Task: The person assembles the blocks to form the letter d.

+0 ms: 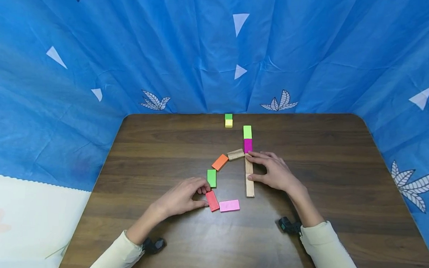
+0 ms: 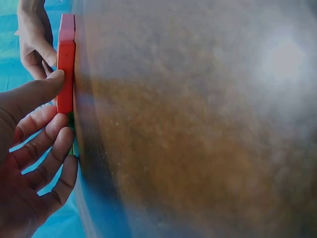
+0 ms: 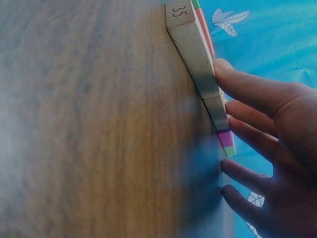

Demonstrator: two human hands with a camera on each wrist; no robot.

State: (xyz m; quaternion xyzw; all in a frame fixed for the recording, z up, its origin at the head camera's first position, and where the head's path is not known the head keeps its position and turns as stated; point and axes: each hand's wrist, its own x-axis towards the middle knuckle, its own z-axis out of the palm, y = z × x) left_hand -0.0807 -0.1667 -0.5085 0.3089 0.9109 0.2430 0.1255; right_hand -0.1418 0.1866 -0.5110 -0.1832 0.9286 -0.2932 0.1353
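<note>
My left hand [image 1: 185,195] pinches a red block [image 1: 212,201] by its left side, with the thumb near one end and fingers by the other. In the left wrist view the thumb lies against that red block [image 2: 66,77]. A pink block [image 1: 229,205] sits beside it, and a green block [image 1: 211,178] stands just beyond. My right hand [image 1: 274,171] holds the farther of two plain wooden blocks [image 1: 249,165] between thumb and fingers. The nearer wooden block [image 1: 250,188] lines up with it. Magenta [image 1: 248,146] and lime [image 1: 247,131] blocks continue this straight row away from me.
An orange block [image 1: 220,162] and a tilted wooden block [image 1: 236,154] carry the curve from the green block to the straight row. Small green and yellow blocks [image 1: 229,123] stand near the far edge of the brown table [image 1: 155,147]. Blue curtain [image 1: 204,48] hangs behind.
</note>
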